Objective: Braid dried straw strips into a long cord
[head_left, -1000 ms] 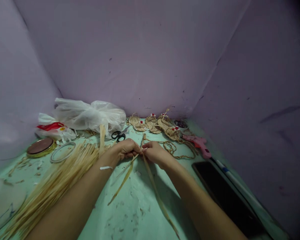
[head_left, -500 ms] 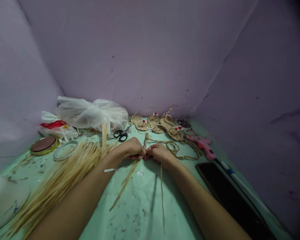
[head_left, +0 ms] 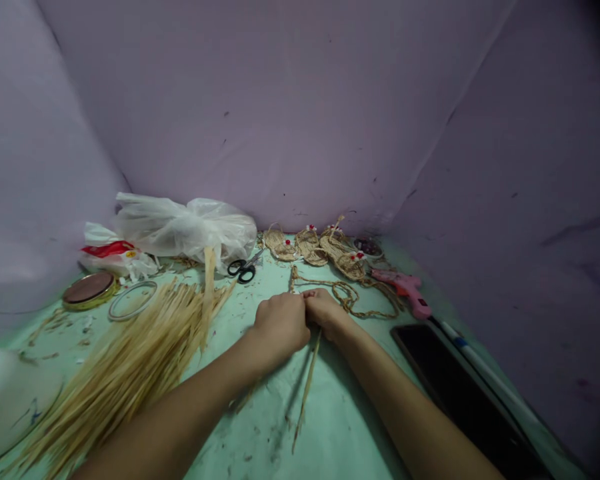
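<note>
A thin braided cord of tan plant fibre (head_left: pixel 293 280) stands up from between my two hands at the middle of the table. My right hand (head_left: pixel 325 310) is closed in a pinch around its lower end. Close against it, my left hand (head_left: pixel 283 327) is closed with its back to me, gripping the fibre strands; its fingertips are hidden. One loose fibre strand (head_left: pixel 307 393) hangs down below my hands, and another pokes out under my left wrist. A longer length of twisted fibre cord (head_left: pixel 353 300) lies curled behind my right hand.
Left lie a bundle of dry fibre strips (head_left: pixel 145 360), a ring (head_left: pixel 133 301), a round tin (head_left: pixel 87 291) and a plastic bag (head_left: pixel 190 227). Scissors (head_left: pixel 243 269) and small woven slippers (head_left: pixel 310 249) sit behind. To the right are a pink glue gun (head_left: pixel 411 291) and a dark flat slab (head_left: pixel 460 393).
My left hand has come nearer and rolled over, its back now up, pressing against my right. The loose strand on the right has swung left; the left one is mostly covered by my arm.
</note>
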Available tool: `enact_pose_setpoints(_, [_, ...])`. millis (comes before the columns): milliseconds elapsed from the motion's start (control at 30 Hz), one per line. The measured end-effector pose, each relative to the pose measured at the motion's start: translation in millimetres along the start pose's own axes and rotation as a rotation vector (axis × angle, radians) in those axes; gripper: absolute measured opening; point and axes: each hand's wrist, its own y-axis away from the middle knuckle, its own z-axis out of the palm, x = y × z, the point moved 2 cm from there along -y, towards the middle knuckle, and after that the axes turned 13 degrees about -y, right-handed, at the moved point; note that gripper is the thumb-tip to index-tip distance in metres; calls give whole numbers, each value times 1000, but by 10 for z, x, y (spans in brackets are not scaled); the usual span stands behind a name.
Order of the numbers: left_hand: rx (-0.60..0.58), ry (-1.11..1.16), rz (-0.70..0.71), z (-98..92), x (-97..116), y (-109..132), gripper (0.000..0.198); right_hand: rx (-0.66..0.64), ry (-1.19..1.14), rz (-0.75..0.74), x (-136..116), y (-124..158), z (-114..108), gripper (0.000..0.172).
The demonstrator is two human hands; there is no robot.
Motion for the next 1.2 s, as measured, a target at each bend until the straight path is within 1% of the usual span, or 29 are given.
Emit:
enact_pose_setpoints(67, [-14,26,47,-8,-49,-16,19,-37,-21,5,-6,10,2,7])
enact_pose_setpoints(133, [-59,118,57,-36,-180,-102,12,-89,-27,9,-30,28,5,8])
enact_pose_setpoints(167, [-21,182,12,-61,-263,-160,13,-105,-24,9,-46,39,5,9])
enact_pose_setpoints(200, [24,280,-57,-79,-344,-217,14,-115,-16,8,-62,49,3,11])
enact_pose_setpoints(233, [46,410,-121,-82,-408,-267,15,-121,-10,7,-75,57,0,12])
enact_pose_setpoints(300, [-49,658,-198,-29,-454,-335,16,-131,-15,3,-91,64,-7,13])
enact_pose_setpoints(367, [-190,840,-222,55,-409,-354,13,-148,-36,8,-87,56,-15,13])
enact_pose_setpoints(400, [-250,906,-223,97,-372,-352,12,-156,-47,7,-79,47,-20,13])
enact_pose_setpoints(467, [-332,1015,-215,167,-306,-349,14,-179,-64,4,-57,22,-30,12])
enact_pose_setpoints(567, [-462,1119,-218,241,-278,-363,15,-211,-73,-7,-32,-10,-47,11])
enact_pose_setpoints(633, [-482,1105,-214,258,-306,-385,13,-221,-58,-16,-33,-17,-65,10])
enact_pose_setpoints(767, [-403,947,-179,248,-368,-423,11,-260,41,-35,-68,-7,-101,8])
enact_pose_setpoints(867, [-377,787,-191,259,-378,-438,9,-260,182,-100,-96,-7,-114,6])
enact_pose_setpoints(933, [-349,693,-194,276,-372,-446,8,-213,341,-180,-125,3,-117,8])
enact_pose_setpoints(1000, [-295,635,-171,291,-357,-452,7,-110,547,-249,-174,38,-124,11])
enact_pose_setpoints(1033, [-268,619,-159,297,-347,-453,7,-43,648,-269,-205,67,-129,13])
enact_pose_setpoints(1100, [-246,622,-162,312,-326,-447,10,62,796,-265,-267,137,-137,15])
enact_pose_setpoints(1133, [-242,642,-174,317,-317,-442,10,84,835,-252,-291,174,-133,16])
enact_pose_setpoints(1200, [-238,705,-206,323,-305,-431,11,70,858,-237,-316,245,-103,16])
